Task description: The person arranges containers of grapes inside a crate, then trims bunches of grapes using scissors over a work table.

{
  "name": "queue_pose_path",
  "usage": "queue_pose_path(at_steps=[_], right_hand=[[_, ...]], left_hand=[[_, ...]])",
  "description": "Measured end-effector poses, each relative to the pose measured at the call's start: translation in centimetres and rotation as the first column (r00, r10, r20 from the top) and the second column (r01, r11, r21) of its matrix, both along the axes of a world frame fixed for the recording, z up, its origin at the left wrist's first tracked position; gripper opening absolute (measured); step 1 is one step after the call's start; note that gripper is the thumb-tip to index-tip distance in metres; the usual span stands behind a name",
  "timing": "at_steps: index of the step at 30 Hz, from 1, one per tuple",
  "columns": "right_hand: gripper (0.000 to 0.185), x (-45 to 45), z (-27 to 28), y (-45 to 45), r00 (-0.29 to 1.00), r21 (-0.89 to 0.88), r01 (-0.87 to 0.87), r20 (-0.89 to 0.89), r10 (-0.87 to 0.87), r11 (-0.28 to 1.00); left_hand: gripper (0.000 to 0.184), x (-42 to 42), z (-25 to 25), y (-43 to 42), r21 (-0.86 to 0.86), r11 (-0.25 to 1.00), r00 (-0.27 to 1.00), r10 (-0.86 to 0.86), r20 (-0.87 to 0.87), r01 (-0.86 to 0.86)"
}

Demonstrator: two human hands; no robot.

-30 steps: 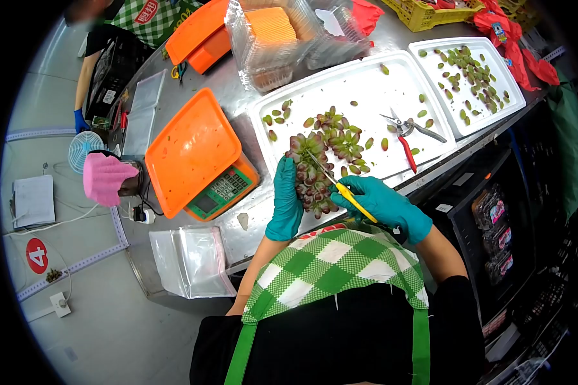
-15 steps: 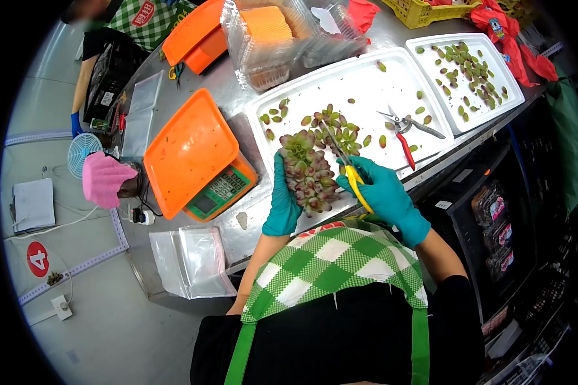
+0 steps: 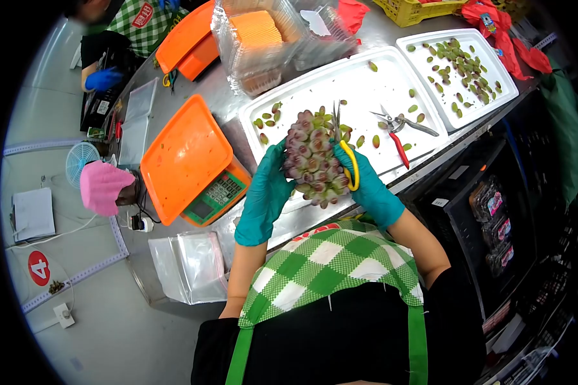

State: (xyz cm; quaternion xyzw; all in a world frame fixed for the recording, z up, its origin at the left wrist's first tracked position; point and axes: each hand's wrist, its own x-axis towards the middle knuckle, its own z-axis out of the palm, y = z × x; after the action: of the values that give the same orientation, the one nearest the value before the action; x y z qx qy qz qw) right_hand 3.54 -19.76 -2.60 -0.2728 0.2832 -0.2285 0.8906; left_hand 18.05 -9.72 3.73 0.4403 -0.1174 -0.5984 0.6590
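A purple-green succulent cluster [image 3: 315, 160] is raised over the near edge of a large white tray [image 3: 250, 122]. My left hand [image 3: 268, 192], in a teal glove, grips its left side. At its right side, my right hand [image 3: 365, 189] holds yellow-handled scissors [image 3: 350, 168], blades pointing away from me, and its fingers touch the plant. Loose leaves [image 3: 272, 114] lie in the tray, along with red-handled pruning shears [image 3: 398, 132]. Part of the tray behind the cluster is hidden.
An orange scale [image 3: 189, 154] stands at the left, clear plastic bags [image 3: 187, 268] below it. Plastic boxes [image 3: 253, 48] are behind the tray; a second white tray [image 3: 507, 86] with leaves is at the right. A co-worker's blue-gloved hand [image 3: 103, 79] shows at the upper left.
The cluster has been lifted and turned, its purple leaves now facing up. My left hand has shifted left and lower; the scissors now stand more upright. The co-worker's hand has moved up.
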Motion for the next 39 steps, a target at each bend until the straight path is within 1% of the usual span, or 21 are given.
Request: queue_pose_path(at_steps=[2, 3, 5, 6, 7, 9, 11, 12, 14, 16, 18, 19, 21, 22, 25, 26, 29, 32, 35, 38, 39], right_hand=[[0.045, -0.4, 0.5, 0.1, 0.978, 0.116, -0.046, 0.206, 0.022, 0.992], [0.046, -0.5, 0.7, 0.1, 0.952, 0.170, -0.079, 0.306, 0.024, 0.982], [0.047, -0.5, 0.1, 0.3, 0.942, 0.168, -0.088, 0.336, 0.027, 0.982], [0.047, -0.4, 0.4, 0.4, 0.942, 0.186, -0.096, 0.333, 0.029, 0.978], [0.046, -0.2, 0.9, 0.4, 0.943, 0.203, -0.105, 0.332, 0.033, 0.973], [0.042, -0.1, 1.9, 0.6, 0.971, 0.195, -0.118, 0.227, 0.072, 0.974], [0.039, 0.4, 2.5, 0.3, 0.985, 0.151, -0.155, 0.102, 0.141, 0.976], [0.038, 0.8, 3.0, 0.3, 0.989, 0.005, -0.144, 0.028, 0.144, 0.989], [0.042, 1.1, 4.4, 0.1, 0.974, -0.245, -0.212, -0.137, 0.182, 0.946], [0.045, 1.1, 5.7, -0.6, 0.922, -0.432, -0.345, -0.321, 0.215, 0.833], [0.044, 0.5, 6.3, -1.1, 0.913, -0.686, -0.330, -0.406, 0.036, 0.648], [0.044, 0.2, 7.0, -1.4, 0.905, -0.786, -0.330, -0.420, -0.060, 0.523], [0.045, -1.3, 9.8, -2.1, 0.926, -0.936, -0.318, -0.341, -0.162, 0.149], [0.047, -2.0, 10.5, -2.5, 0.906, -0.915, -0.403, -0.399, -0.144, 0.000], [0.050, -3.8, 12.4, -3.1, 0.826, -0.754, -0.557, -0.547, -0.138, -0.348], [0.049, -4.2, 12.3, -3.2, 0.829, -0.725, -0.549, -0.536, -0.159, -0.417], [0.051, -5.0, 12.4, -3.4, 0.753, -0.589, -0.636, -0.617, -0.231, -0.499], [0.049, -4.9, 13.1, -3.1, 0.703, -0.435, -0.676, -0.624, -0.342, -0.595], [0.045, -4.3, 14.8, -2.3, 0.673, -0.105, -0.662, -0.519, -0.527, -0.742], [0.043, -3.7, 15.3, -1.9, 0.692, -0.003, -0.624, -0.467, -0.551, -0.781], [0.044, -3.7, 15.3, -2.0, 0.709, -0.013, -0.610, -0.456, -0.538, -0.792]], left_hand=[[0.058, 0.1, 0.5, 0.3, -0.008, 0.999, 0.986, -0.050, 0.160, 0.052], [0.059, 0.0, 0.4, 0.1, 0.004, 0.999, 0.981, -0.034, 0.193, 0.034], [0.062, -0.1, 0.1, -0.7, 0.025, 1.000, 0.966, -0.001, 0.259, -0.006], [0.066, -0.3, -0.8, -1.1, 0.054, 0.997, 0.988, 0.042, 0.151, -0.051], [0.067, -0.7, -1.3, -1.1, 0.003, 0.999, 0.999, 0.036, 0.025, -0.036], [0.069, -1.7, -1.6, -0.9, -0.099, 0.995, 0.974, 0.002, -0.226, -0.025], [0.072, -1.6, -3.7, -0.4, -0.160, 0.985, 0.958, 0.019, -0.286, -0.068], [0.073, -1.5, -4.6, -0.1, -0.189, 0.978, 0.946, 0.026, -0.322, -0.091], [0.076, -1.4, -6.0, 0.3, -0.254, 0.959, 0.916, 0.014, -0.401, -0.126], [0.080, -1.3, -6.7, 0.6, -0.323, 0.934, 0.877, -0.024, -0.480, -0.151], [0.085, -1.2, -6.2, 0.7, -0.335, 0.930, 0.854, -0.046, -0.519, -0.153], [0.088, -1.1, -5.7, 0.7, -0.332, 0.931, 0.849, -0.053, -0.526, -0.148], [0.091, -0.9, -4.6, 0.9, -0.284, 0.948, 0.885, -0.006, -0.466, -0.143], [0.086, -0.5, -4.4, 0.9, -0.439, 0.895, 0.900, -0.124, -0.417, -0.080], [0.078, 0.4, -4.5, 0.9, -0.288, 0.944, 0.960, 0.083, -0.268, -0.162], [0.073, 0.5, -4.5, 1.0, -0.315, 0.931, 0.958, 0.102, -0.268, -0.187], [0.074, 0.3, -2.9, 0.7, -0.341, 0.928, 0.976, 0.087, -0.198, -0.151], [0.077, 0.2, -2.4, 0.6, -0.322, 0.939, 0.991, 0.094, -0.097, -0.121], [0.076, 0.1, -2.3, 0.8, -0.255, 0.961, 0.994, 0.100, -0.049, -0.110], [0.072, 0.1, -2.8, 0.9, -0.222, 0.969, 0.991, 0.095, -0.090, -0.113], [0.072, 0.1, -3.0, 0.9, -0.222, 0.969, 0.992, 0.086, -0.092, -0.105]])
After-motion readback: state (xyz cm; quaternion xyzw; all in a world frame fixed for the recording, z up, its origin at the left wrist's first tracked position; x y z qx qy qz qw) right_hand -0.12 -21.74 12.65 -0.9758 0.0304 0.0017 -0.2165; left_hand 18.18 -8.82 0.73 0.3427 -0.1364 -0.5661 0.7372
